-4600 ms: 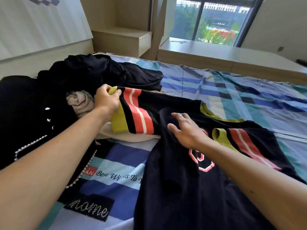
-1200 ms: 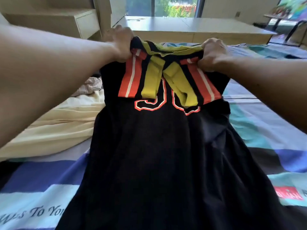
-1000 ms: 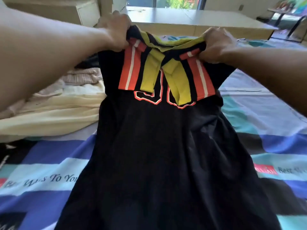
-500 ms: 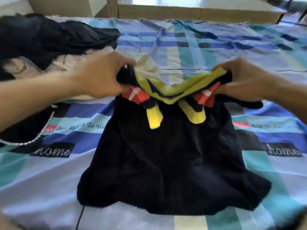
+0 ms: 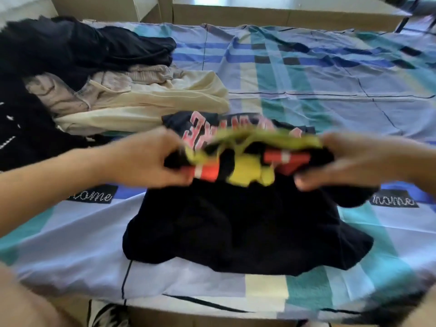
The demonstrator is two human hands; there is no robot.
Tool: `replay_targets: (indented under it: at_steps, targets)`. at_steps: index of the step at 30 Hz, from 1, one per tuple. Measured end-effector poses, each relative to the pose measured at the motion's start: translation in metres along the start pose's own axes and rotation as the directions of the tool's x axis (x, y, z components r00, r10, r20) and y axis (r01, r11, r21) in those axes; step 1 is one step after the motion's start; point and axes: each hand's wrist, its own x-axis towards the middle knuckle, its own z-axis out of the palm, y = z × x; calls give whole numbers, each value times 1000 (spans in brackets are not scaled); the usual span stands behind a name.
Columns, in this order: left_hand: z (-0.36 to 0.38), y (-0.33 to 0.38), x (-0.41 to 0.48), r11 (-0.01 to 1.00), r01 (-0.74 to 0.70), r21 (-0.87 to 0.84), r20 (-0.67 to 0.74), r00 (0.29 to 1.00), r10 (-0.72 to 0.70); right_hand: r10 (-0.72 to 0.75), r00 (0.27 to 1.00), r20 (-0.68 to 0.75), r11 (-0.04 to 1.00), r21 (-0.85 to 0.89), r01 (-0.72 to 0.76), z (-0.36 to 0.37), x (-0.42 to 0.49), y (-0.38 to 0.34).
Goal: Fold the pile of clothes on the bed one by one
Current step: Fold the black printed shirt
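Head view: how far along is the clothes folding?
Done: on the black shirt, sleeves look tucked inward. In hand: the left hand and right hand grip its top end, its hem lying on the bed. Left: finishing this fold, then the rumpled pile of cream and dark clothes.

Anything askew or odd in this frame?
Nothing damaged. The black shirt, held by the left hand and right hand, lies rumpled: its near hem is wavy and bunched, not flat, so the fold looks uneven. The unfolded pile sits heaped left on the bed.
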Motion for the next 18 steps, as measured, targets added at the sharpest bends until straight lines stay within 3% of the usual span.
replay_targets:
  at_steps: [2,4,5,7,9,10,12,13,16,18]
  targets:
    - [15,-3,-17,965,-58,256,338,941,-33,183,924,336,950,-301,-79,12,-12,8]
    - [17,-5,-29,993,46,111,547,832,-99,252,880,404,945,-297,-134,17,-21,21]
    - [14,-8,-31,991,133,-2,539,835,-111,216,909,358,972,-165,-166,18,-22,26]
    - [9,-30,-24,969,224,-104,306,934,-183,175,983,62,971,152,-183,14,-15,43]
    - [11,-56,-11,935,332,-126,34,943,-330,295,905,-306,928,319,-194,11,2,76]
    - [15,-69,-1,901,410,-142,-55,905,-421,376,841,-390,890,403,-211,10,11,88]
    - [24,-92,26,793,562,-237,-139,788,-600,505,770,-390,782,585,-216,9,30,103]
    - [27,-100,40,725,592,-351,-134,735,-665,526,775,-351,726,659,-195,7,39,107]
    - [28,-117,81,408,488,-772,-46,596,-802,571,772,-278,614,769,-177,0,65,118]
    - [27,-127,100,198,400,-895,59,544,-837,597,745,-299,623,758,-195,-3,84,126]
